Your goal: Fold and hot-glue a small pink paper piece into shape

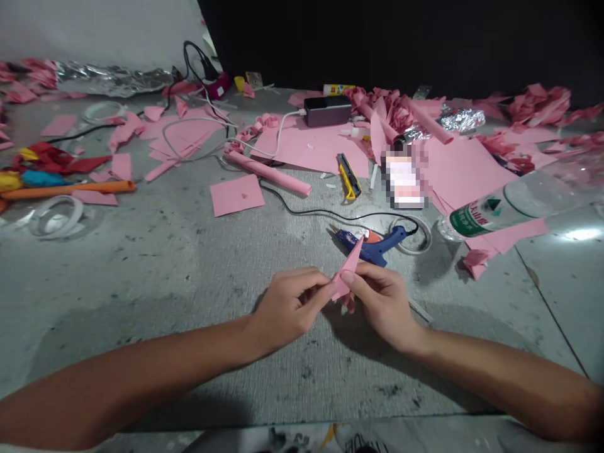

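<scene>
Hands meet low in the middle of the grey table (pixel 141 264), both pinched around one small folded pink paper piece (pixel 348 267). The left hand (pixel 287 308) has its fingers curled in, nipping the lower edge of the paper, while the right hand (pixel 382 299) clamps it from the other side with the thumb laid flat on top. The paper's pointed tip sticks up and away from the person, and the whole piece is held just above the table surface, not resting on it.

Right behind the paper tip lies a blue glue gun (pixel 372 244), its black cord (pixel 311 211) snaking off to the left. A bit further back there's a yellow utility knife (pixel 349 177), a rolled pink paper tube (pixel 268 171) and a loose pink square sheet (pixel 236 194). Off to the right a clear plastic bottle (pixel 514 204) with a green label lies on its side on top of pink sheets. A dark power adapter (pixel 327 110) sits near the far edge, with crumpled pink scraps (pixel 538 104) and a bit of foil (pixel 462 118) around it. On the left edge: an orange tube (pixel 70 189) and a roll of clear tape (pixel 55 217).
</scene>
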The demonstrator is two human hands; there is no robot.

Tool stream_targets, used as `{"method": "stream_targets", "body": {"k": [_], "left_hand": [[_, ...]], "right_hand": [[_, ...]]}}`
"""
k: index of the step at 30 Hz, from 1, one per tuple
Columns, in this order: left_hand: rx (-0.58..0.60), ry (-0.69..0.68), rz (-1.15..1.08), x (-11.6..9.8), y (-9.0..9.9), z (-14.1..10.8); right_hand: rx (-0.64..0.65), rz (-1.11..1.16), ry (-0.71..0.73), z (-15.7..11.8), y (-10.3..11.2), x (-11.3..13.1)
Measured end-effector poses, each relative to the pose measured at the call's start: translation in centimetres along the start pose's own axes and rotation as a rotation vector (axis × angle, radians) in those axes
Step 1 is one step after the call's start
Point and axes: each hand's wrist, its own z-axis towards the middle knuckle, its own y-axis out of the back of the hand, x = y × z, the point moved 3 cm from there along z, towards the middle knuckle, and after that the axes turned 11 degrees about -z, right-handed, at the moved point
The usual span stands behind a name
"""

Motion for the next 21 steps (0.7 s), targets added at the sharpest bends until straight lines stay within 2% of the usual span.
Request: {"method": "stream_targets", "body": {"k": [9,14,21], "left_hand": [[-0.055,0.034,-0.067,0.04,0.28,-0.12],[-0.02,0.054,-0.044,-0.11,0.36,-0.02],[-0.115,0.057,-0.137,0.73,0.49,-0.1]], "right_hand": [[0.069,-0.053,-0.031,0.0,-0.35,-0.01],[0.041,-0.159,0.036,-0.38,-0.25,-0.11],[0.158,-0.259,0.077,-0.23,-0.7,0.12]]}}
